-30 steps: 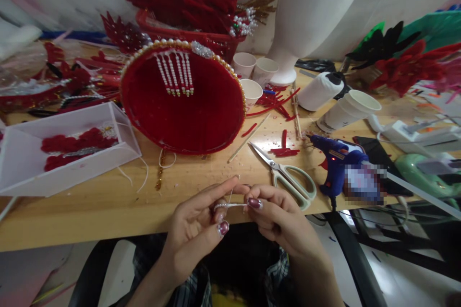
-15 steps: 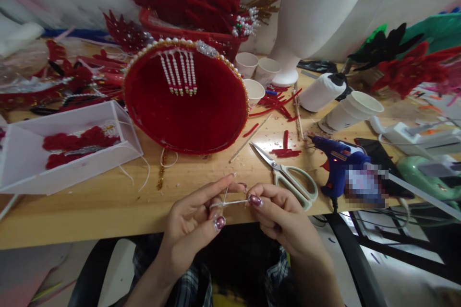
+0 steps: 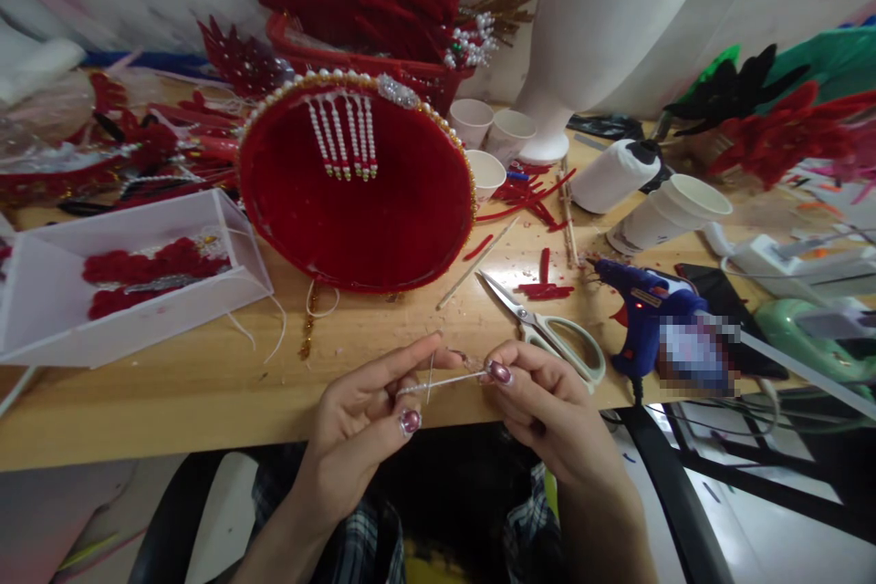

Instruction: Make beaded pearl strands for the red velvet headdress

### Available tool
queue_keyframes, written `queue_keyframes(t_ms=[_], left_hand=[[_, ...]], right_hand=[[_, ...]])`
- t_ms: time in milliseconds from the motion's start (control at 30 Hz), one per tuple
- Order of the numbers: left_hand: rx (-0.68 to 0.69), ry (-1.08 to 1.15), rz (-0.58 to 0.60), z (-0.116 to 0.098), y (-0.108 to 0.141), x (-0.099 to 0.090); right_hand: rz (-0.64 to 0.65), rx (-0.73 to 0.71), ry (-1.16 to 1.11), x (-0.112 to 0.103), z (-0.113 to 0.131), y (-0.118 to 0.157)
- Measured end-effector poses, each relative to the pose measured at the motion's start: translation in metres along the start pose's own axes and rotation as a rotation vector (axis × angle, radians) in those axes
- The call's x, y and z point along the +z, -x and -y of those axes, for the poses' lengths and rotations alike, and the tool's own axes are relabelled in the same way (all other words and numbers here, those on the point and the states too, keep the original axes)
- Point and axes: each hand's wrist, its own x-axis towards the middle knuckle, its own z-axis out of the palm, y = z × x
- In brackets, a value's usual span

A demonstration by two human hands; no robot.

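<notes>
A white thread (image 3: pixel 453 380) stretches taut between my two hands above the table's front edge. My right hand (image 3: pixel 551 415) pinches one end between thumb and fingertips. At my left hand (image 3: pixel 352 429) the thread runs into the curled fingers, where a row of tiny white beads (image 3: pixel 411 389) seems to sit on it; the thumb stands apart. A thin upright strand (image 3: pixel 430 376) crosses the thread by the left fingertips. Beyond the hands stands a round red velvet piece (image 3: pixel 356 228) edged with pearls and gold, with pearl tassels (image 3: pixel 344 137) hanging on it.
Scissors (image 3: pixel 537 319) lie just past my right hand. A blue glue gun (image 3: pixel 636 301) with a lit red light is farther right. A white box (image 3: pixel 137 328) holds red flowers at the left. Paper cups (image 3: pixel 633 233) and a thread spool (image 3: pixel 612 175) stand behind.
My right hand has moved slightly right, lengthening the stretch of thread between the hands. My left thumb has shifted a little left.
</notes>
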Motion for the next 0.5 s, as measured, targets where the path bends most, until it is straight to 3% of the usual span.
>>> queue_keyframes(t_ms=[167, 333, 500], left_hand=[[-0.020, 0.004, -0.022, 0.000, -0.001, 0.005], [-0.059, -0.101, -0.156, 0.006, -0.004, 0.012], [0.090, -0.324, -0.195, 0.015, -0.002, 0.010]], right_hand=[[-0.121, -0.120, 0.185, 0.000, -0.002, 0.000], [-0.190, -0.240, 0.333, 0.007, 0.001, 0.005], [-0.222, -0.307, 0.327, 0.004, -0.002, 0.010]])
